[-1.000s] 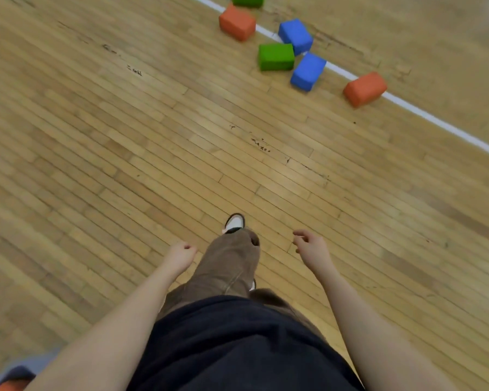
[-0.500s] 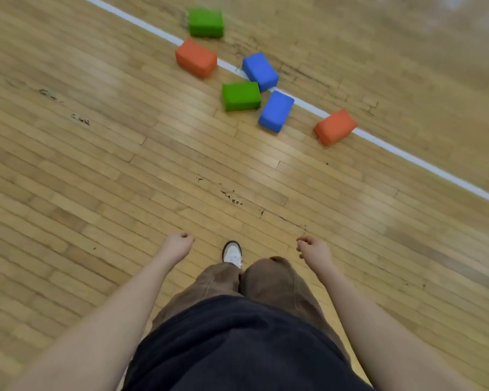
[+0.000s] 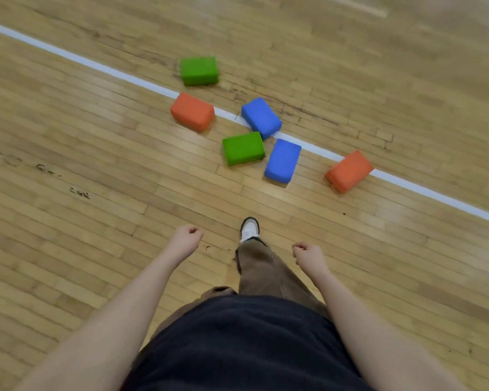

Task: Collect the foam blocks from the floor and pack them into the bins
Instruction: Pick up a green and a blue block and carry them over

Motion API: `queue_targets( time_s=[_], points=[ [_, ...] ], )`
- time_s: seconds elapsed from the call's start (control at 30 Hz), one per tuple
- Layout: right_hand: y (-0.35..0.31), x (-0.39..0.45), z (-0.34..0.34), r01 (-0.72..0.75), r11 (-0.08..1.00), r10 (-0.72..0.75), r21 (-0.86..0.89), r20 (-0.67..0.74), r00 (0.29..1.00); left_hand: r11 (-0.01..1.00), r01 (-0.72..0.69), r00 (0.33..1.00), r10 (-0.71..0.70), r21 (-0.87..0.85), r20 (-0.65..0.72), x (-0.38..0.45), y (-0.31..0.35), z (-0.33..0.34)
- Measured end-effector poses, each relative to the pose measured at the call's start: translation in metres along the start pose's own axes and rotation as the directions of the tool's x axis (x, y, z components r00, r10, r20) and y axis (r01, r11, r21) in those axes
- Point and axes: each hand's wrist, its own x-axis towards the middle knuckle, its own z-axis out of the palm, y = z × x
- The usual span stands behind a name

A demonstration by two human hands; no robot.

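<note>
Foam blocks lie well beyond either grip.

Six foam blocks lie on the wooden floor, two of each colour. Green: one at upper centre of the frame, beyond the white line, and one near the middle. Orange: one left of centre, one at right, both on the line. Blue: two, one across the line, the other just below it. One white line crosses the frame. Two hands show at the bottom, left and right. One shoe shows.
</note>
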Motion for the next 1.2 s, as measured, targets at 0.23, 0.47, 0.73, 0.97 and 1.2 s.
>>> queue_targets(
  time_s=[0.23, 0.47, 0.73, 0.97, 1.2],
  points=[
    [-0.199, 0.091, -0.006, 0.243, 0.964, -0.237, -0.111, 0.058, 0.97, 0.998, 0.028, 0.993, -0.035, -0.064, -0.114, 0.093, 0.058, -0.102],
    [-0.341, 0.166, 0.024, 0.343, 0.925, -0.352, -0.163, -0.027, 0.936, 0.987, -0.147, 0.981, 0.138, -0.063, -0.135, 0.212, 0.14, -0.188],
    [-0.402, 0.271, 0.052, 0.353, 0.905, -0.393, -0.237, -0.156, 0.906, 0.775, -0.464, 0.866, 0.498, 0.429, 0.036, 0.353, 0.202, -0.211],
    [-0.359, 0.418, 0.085, 0.366, 0.87, -0.428, -0.33, -0.139, 0.893, 0.652, -0.543, 0.819, 0.551, 0.529, 0.161, 0.491, 0.192, -0.121],
    [-0.254, 0.596, 0.133, 0.393, 0.804, -0.412, -0.446, 0.06, 0.909, 0.575, -0.521, 0.83, 0.514, 0.631, 0.217, 0.633, 0.129, 0.008]
  ],
)
